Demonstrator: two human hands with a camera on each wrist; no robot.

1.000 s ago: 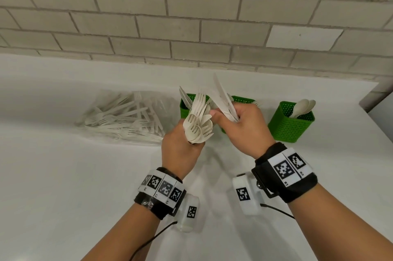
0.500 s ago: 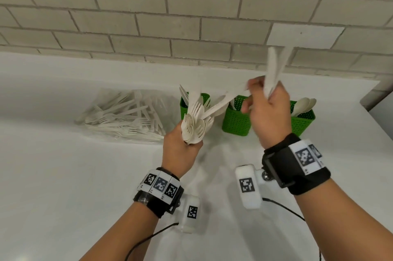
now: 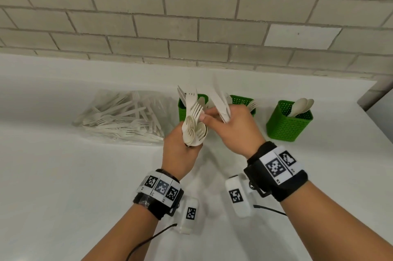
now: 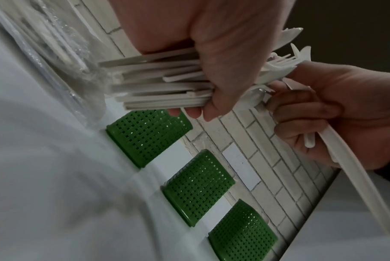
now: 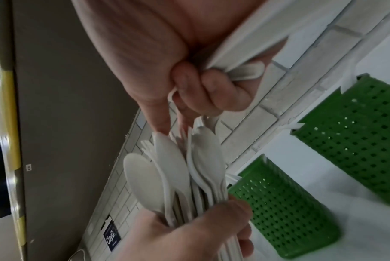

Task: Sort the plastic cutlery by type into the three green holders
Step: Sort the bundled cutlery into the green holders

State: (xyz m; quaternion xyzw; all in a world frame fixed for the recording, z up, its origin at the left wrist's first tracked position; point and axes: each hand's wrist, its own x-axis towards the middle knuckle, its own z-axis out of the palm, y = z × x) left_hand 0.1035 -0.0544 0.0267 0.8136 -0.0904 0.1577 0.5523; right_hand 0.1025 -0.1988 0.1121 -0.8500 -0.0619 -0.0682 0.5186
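Note:
My left hand grips a mixed bundle of white plastic forks and spoons upright in front of the holders; its handles stick out below my fist. My right hand holds a few white knives in its curled fingers, and its thumb and forefinger pinch a piece at the top of the bundle. Three green perforated holders stand by the wall: the left holder with knives, the middle holder with forks, the right holder with spoons.
A clear plastic bag full of white cutlery lies on the white counter left of the holders. A grey brick wall runs behind. The counter ends at the right near a corner.
My right hand, raised high to the right with knives half a second ago, has come back down and left to the bundle. The left hand has stayed put.

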